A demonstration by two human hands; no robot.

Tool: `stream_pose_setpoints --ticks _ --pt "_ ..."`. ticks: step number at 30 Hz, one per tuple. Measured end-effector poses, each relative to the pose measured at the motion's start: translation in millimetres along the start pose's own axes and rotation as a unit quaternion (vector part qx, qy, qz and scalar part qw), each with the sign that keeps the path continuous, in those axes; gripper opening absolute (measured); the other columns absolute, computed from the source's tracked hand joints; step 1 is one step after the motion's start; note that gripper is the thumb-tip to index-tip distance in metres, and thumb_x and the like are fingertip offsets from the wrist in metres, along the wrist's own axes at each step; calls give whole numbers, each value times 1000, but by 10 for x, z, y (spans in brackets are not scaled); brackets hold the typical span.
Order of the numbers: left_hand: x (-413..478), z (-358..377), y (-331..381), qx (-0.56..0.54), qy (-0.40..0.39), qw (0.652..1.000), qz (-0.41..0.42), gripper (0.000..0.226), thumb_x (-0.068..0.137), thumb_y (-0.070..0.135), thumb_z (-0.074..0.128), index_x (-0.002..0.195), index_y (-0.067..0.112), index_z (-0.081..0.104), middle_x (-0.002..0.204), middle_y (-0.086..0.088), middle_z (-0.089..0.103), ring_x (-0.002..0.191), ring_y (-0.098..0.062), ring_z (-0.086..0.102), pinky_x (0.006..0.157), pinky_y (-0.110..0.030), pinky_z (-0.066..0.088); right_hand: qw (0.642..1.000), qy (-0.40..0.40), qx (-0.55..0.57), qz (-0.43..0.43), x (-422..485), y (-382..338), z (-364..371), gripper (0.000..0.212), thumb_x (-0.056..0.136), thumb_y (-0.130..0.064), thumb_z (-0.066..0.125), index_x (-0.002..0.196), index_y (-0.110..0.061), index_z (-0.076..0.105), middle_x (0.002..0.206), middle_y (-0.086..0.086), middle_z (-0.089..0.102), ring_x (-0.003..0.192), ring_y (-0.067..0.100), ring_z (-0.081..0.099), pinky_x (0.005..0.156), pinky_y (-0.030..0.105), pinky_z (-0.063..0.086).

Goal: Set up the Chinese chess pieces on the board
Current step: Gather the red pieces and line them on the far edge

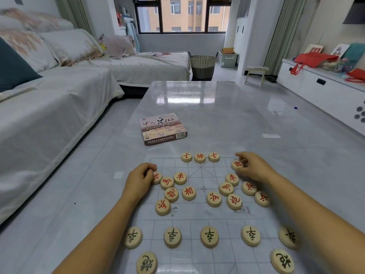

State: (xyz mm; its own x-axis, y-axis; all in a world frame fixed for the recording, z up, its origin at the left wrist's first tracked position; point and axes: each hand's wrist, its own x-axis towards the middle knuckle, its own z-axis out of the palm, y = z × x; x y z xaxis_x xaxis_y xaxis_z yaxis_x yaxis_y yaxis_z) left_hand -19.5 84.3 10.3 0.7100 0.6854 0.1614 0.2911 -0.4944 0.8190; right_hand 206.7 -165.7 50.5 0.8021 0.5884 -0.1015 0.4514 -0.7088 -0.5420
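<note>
A thin translucent chess board [203, 214] lies on the glossy grey table. Three red-lettered wooden pieces [199, 157] stand in a row on the far edge. Several more red pieces [189, 192] lie scattered across the far half. Black-lettered pieces [209, 236] stand in a row on the near half, with two others below them near the frame's bottom edge. My left hand [139, 179] is curled on a red piece [157, 177] at the far left. My right hand [251, 167] pinches a red piece [236, 164] near the far right.
The chess box [163, 128] lies on the table beyond the board. A covered sofa [59, 107] runs along the left. A woven basket [203, 65], a small stool [255, 73] and a white cabinet [316, 86] stand further back.
</note>
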Motion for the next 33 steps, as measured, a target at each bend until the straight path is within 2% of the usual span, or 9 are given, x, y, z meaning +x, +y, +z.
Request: stream_pose_setpoints --ticks 3,5,6,10,13,19,27,33 --pt "-2 2 7 -3 0 1000 -3 22 90 7 45 93 21 62 105 5 63 96 -12 56 81 -22 39 998 47 2 50 26 3 64 54 75 -37 73 117 -11 50 118 9 52 104 25 53 87 37 48" --pt "0 -2 9 -1 0 1000 -3 22 90 8 45 93 22 61 104 5 63 95 -12 55 79 -22 39 997 57 -15 54 43 -8 101 42 74 -38 73 102 -13 53 109 9 56 94 24 55 80 37 49" --pt "-1 -4 8 0 0 1000 -3 22 90 8 45 94 22 61 104 5 63 95 -12 55 78 -21 38 997 59 -10 51 59 -7 115 38 76 -36 71 101 -13 55 109 9 56 93 24 56 80 38 50" --pt "-9 -6 8 -7 2 1000 0 22 90 8 46 95 21 62 103 5 63 92 -9 56 75 -18 39 998 54 29 24 126 8 121 43 84 -27 64 125 -15 55 125 11 51 109 27 54 97 42 46" --pt "-7 -9 19 -11 2 1000 -1 21 89 7 47 95 20 63 104 4 63 94 -11 56 78 -21 40 999 43 31 9 164 -5 121 46 87 -26 60 132 -17 50 127 11 49 115 28 51 103 44 42" --pt "-9 -11 31 -11 0 1000 -4 20 89 7 48 98 18 63 106 3 63 97 -13 56 82 -24 40 998 49 50 -2 223 -46 169 48 84 -26 65 128 -13 51 127 10 53 113 25 53 101 45 43" --pt "-8 -10 21 -15 1 1000 -7 20 89 7 49 97 18 63 106 2 64 97 -14 57 82 -24 41 997 60 46 -1 290 -78 207 42 85 -30 63 124 -16 55 125 9 52 112 26 53 100 46 43" --pt "-7 -11 23 -11 0 1000 -6 20 88 7 49 96 20 63 107 1 65 97 -14 57 83 -26 42 997 39 60 -9 275 11 162 42 83 -25 67 121 -12 56 123 10 53 108 23 54 96 36 46"
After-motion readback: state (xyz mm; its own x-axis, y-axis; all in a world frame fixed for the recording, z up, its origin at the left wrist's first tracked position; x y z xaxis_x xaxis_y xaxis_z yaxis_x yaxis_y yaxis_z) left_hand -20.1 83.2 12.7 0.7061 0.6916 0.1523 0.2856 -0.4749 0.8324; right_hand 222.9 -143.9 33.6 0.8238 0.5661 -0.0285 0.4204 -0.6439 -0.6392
